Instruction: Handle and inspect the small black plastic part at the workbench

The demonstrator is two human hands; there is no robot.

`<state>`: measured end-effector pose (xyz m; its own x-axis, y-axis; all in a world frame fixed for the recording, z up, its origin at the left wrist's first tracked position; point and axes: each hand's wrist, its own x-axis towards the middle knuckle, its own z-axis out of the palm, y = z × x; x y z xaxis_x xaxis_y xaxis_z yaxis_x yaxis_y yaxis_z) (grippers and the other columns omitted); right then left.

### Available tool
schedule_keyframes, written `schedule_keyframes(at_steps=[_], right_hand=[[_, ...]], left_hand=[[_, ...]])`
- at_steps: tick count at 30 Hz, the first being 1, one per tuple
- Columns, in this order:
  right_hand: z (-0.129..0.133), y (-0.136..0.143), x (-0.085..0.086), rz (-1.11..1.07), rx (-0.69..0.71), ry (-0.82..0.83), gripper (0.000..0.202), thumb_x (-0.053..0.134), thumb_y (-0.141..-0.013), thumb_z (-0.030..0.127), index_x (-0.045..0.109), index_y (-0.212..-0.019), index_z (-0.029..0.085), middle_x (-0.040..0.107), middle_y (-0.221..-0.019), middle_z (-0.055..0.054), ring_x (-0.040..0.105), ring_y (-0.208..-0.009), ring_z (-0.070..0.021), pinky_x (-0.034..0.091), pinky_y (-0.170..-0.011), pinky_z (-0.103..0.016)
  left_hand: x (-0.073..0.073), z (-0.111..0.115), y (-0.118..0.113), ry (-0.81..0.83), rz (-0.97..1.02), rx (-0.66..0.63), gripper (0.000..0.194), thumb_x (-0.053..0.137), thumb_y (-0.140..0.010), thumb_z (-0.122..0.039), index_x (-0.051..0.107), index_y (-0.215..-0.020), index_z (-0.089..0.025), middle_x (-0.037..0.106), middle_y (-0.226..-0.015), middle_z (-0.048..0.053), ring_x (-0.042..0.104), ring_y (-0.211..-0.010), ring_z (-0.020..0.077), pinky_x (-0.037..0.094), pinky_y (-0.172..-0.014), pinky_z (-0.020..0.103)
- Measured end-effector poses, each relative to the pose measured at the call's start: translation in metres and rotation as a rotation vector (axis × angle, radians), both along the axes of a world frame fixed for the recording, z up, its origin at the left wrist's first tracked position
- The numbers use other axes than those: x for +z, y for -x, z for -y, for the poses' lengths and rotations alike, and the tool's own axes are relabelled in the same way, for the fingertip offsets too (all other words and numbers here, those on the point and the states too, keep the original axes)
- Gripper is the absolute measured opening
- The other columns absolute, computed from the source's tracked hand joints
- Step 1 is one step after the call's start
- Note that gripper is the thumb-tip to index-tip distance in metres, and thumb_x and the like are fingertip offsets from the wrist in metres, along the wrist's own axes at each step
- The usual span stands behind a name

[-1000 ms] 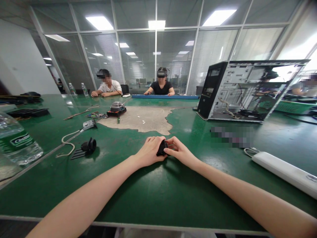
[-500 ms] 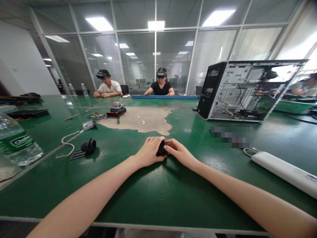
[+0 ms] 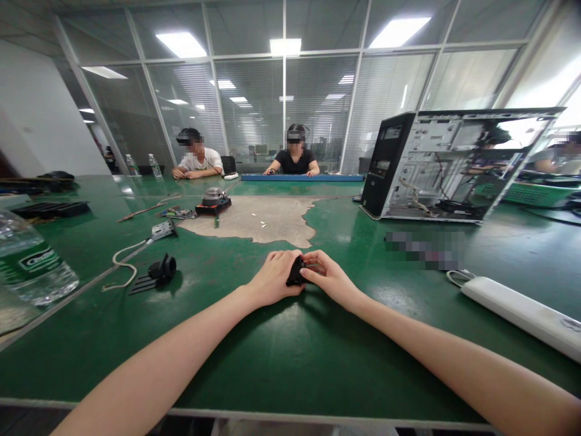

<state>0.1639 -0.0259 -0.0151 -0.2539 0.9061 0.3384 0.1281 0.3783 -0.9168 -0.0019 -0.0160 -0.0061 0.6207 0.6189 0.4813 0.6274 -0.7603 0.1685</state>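
Between both my hands, low over the green table, is a small black part; its exact kind is hard to make out. My left hand is closed around it from the left, covering much of it. With thumb and fingertips, my right hand pinches its right side. Farther left on the table lies a black plastic piece with a round ring and flat prongs, touched by neither hand.
An opened computer case stands at the back right. A white power strip lies at right, a water bottle at left. Behind the left black piece are a cabled metal part and a heatsink fan. Two people sit opposite.
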Motion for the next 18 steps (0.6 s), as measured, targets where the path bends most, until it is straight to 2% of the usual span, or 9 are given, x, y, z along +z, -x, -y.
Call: schedule_keyframes(at_steps=[6, 8, 12, 18], right_hand=[[-0.003, -0.013, 0.001, -0.054, -0.15, 0.147, 0.033, 0.067, -0.064, 0.03, 0.052, -0.091, 0.017, 0.058, -0.087, -0.004, 0.056, -0.085, -0.0166, 0.043, -0.084, -0.036], [-0.005, -0.016, 0.0, -0.093, -0.116, 0.209, 0.034, 0.067, -0.065, 0.031, 0.054, -0.093, 0.016, 0.059, -0.09, -0.005, 0.057, -0.084, -0.0164, 0.044, -0.083, -0.035], [-0.007, -0.01, -0.001, -0.167, 0.076, 0.275, 0.033, 0.069, -0.063, 0.03, 0.056, -0.091, 0.015, 0.062, -0.091, -0.005, 0.059, -0.08, -0.0149, 0.046, -0.079, -0.033], [-0.01, -0.003, 0.001, -0.067, 0.042, 0.293, 0.033, 0.069, -0.062, 0.03, 0.056, -0.088, 0.015, 0.062, -0.081, -0.004, 0.059, -0.074, -0.0149, 0.047, -0.074, -0.033]], left_hand=[[0.0, -0.001, -0.001, 0.001, -0.007, 0.018, 0.058, 0.063, -0.065, -0.033, 0.032, -0.113, -0.02, 0.051, -0.104, 0.005, 0.047, -0.097, 0.0242, 0.032, -0.088, 0.039], [0.0, -0.001, -0.001, -0.006, -0.008, 0.017, 0.058, 0.063, -0.065, -0.033, 0.032, -0.112, -0.02, 0.051, -0.104, 0.005, 0.047, -0.097, 0.0239, 0.032, -0.088, 0.039], [-0.001, 0.0, -0.001, -0.016, -0.011, 0.009, 0.055, 0.062, -0.067, -0.032, 0.033, -0.111, -0.019, 0.05, -0.104, 0.006, 0.046, -0.096, 0.0237, 0.032, -0.087, 0.038], [0.0, 0.001, 0.0, -0.021, -0.025, -0.008, 0.05, 0.06, -0.069, -0.033, 0.034, -0.109, -0.019, 0.05, -0.104, 0.006, 0.046, -0.096, 0.0236, 0.033, -0.085, 0.038]])
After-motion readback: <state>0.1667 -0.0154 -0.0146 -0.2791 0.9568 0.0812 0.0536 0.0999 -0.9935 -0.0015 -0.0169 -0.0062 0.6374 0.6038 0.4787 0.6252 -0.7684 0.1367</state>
